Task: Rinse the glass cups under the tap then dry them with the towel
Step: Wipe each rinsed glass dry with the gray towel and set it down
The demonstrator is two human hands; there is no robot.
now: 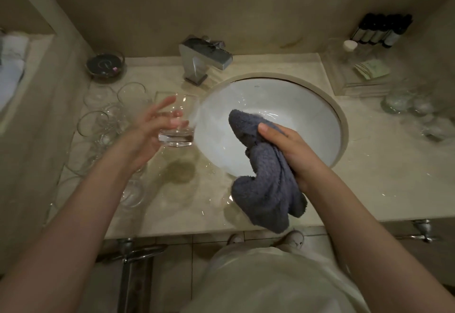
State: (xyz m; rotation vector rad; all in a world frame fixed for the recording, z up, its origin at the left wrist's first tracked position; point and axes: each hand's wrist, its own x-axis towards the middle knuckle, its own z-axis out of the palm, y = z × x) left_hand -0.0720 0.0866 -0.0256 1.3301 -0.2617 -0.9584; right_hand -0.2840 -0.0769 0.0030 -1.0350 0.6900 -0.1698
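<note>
My left hand (152, 128) holds a clear glass cup (181, 125) just left of the white sink basin (307, 116), above the counter; the fingers wrap its side and the thick base points down toward me. My right hand (288, 148) grips a bunched dark grey towel (266, 184) over the basin's near rim, with most of the cloth hanging below the hand. The square chrome tap (204, 59) stands behind the basin at the left; no water is seen running. Several more clear glasses (110, 116) stand on the counter at the left.
More glassware (403, 103) sits on the counter at the right, beside a clear tray (357, 74) with sachets and a row of dark bottles (384, 31). A dark round dish (105, 65) stands at the back left. The counter in front is wet. Folded white towels (12, 61) lie at the far left.
</note>
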